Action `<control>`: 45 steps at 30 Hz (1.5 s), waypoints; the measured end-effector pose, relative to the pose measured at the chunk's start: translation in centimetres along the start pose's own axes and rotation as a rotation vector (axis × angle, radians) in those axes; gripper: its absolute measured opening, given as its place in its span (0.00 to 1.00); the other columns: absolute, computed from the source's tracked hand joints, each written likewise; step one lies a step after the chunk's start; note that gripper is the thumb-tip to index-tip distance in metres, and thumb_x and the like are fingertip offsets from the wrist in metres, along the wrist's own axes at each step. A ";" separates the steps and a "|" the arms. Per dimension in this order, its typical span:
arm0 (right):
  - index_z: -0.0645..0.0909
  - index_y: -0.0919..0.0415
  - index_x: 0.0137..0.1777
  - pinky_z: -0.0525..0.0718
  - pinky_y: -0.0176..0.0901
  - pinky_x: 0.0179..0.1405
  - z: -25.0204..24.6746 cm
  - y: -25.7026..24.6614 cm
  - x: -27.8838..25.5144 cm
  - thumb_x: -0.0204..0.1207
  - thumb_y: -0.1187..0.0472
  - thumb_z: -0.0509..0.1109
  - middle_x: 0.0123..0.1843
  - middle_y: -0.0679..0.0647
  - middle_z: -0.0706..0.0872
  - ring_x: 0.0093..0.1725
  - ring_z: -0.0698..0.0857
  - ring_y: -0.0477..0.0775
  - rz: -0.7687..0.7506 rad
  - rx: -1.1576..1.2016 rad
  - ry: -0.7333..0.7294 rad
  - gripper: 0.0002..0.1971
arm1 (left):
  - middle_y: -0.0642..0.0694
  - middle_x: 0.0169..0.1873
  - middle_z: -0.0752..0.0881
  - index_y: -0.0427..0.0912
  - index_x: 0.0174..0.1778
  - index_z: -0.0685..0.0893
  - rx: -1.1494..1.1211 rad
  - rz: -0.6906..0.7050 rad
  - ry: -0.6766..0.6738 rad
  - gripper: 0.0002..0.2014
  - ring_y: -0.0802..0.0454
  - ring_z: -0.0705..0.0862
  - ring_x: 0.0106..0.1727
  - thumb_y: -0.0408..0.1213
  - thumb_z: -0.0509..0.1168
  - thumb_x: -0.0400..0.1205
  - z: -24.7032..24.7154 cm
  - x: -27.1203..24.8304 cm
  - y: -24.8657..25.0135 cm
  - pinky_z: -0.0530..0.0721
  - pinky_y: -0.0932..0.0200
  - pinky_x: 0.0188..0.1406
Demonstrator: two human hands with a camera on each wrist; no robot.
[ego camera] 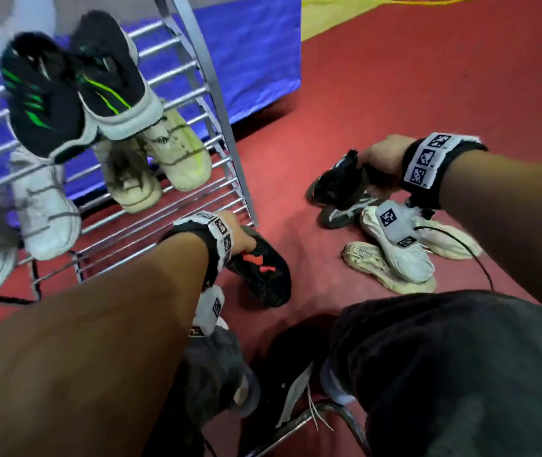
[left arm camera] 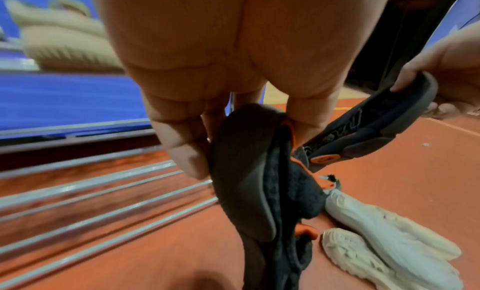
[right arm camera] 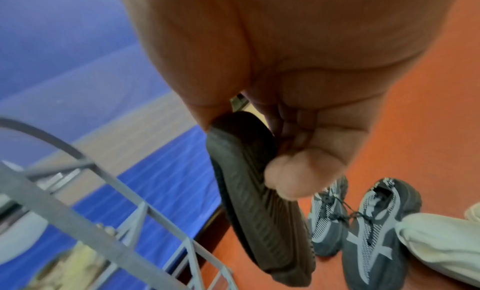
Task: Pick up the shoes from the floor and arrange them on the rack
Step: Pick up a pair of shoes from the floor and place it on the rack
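Both hands carry a dark shoe each: the left hand (ego camera: 241,237) grips a black shoe with orange marks (ego camera: 263,268) by its heel end, fingers (left arm camera: 182,142) curled round the sole edge, and the shoe hangs toe-down just off the front corner of the metal rack (ego camera: 220,103), above the red floor (ego camera: 395,94). Off to the right, the right hand (ego camera: 383,156) clamps the matching black shoe (ego camera: 338,183) at its heel, thumb pressed on the ribbed sole, holding it over a pair of grey patterned sneakers (right arm camera: 363,228) that stand on the floor. Beside those lie two off-white sneakers (ego camera: 391,258), soles partly up, touching each other. On the rack's slanted bars sit a pair of black shoes with green stripes (ego camera: 75,87) on the upper tier, and below them a cream pair (ego camera: 154,163) and a white sneaker (ego camera: 45,206). Behind the rack stretches a blue cloth (ego camera: 256,54). Dark trousers (ego camera: 444,374) fill the lower right of the head view.
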State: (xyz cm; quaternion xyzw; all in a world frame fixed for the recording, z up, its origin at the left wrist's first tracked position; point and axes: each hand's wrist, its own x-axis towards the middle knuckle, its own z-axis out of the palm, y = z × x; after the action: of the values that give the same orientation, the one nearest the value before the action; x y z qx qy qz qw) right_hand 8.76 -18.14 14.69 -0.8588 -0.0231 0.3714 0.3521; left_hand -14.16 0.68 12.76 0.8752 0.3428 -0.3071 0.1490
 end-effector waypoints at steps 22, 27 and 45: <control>0.82 0.56 0.42 0.81 0.49 0.50 -1.4 0.1 -17.0 0.81 0.64 0.63 0.44 0.52 0.85 0.44 0.82 0.52 -0.160 1.077 0.111 0.09 | 0.43 0.31 0.91 0.43 0.45 0.87 -1.667 -0.098 0.272 0.07 0.48 0.89 0.27 0.41 0.73 0.76 -4.4 -11.4 -3.7 0.87 0.56 0.19; 0.83 0.55 0.45 0.85 0.50 0.49 -0.6 -0.3 -15.8 0.77 0.64 0.65 0.40 0.50 0.85 0.39 0.81 0.54 -0.137 1.105 0.055 0.06 | 0.41 0.36 0.92 0.40 0.54 0.89 -1.728 -0.114 0.210 0.21 0.47 0.89 0.26 0.46 0.78 0.69 -4.5 -11.1 -3.6 0.85 0.57 0.21; 0.74 0.60 0.37 0.87 0.50 0.37 -0.7 0.4 -15.5 0.73 0.66 0.65 0.22 0.51 0.75 0.20 0.80 0.55 -0.025 0.882 -0.074 0.05 | 0.42 0.48 0.91 0.45 0.52 0.89 -2.069 -0.116 -0.009 0.13 0.44 0.91 0.53 0.43 0.78 0.73 -4.7 -9.2 0.1 0.89 0.41 0.55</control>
State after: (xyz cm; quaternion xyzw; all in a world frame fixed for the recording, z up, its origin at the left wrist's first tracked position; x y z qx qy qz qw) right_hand -2.03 -23.54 24.40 -0.6121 0.1148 0.3719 0.6884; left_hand -17.39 -1.85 22.27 0.3004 0.4801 0.1275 0.8143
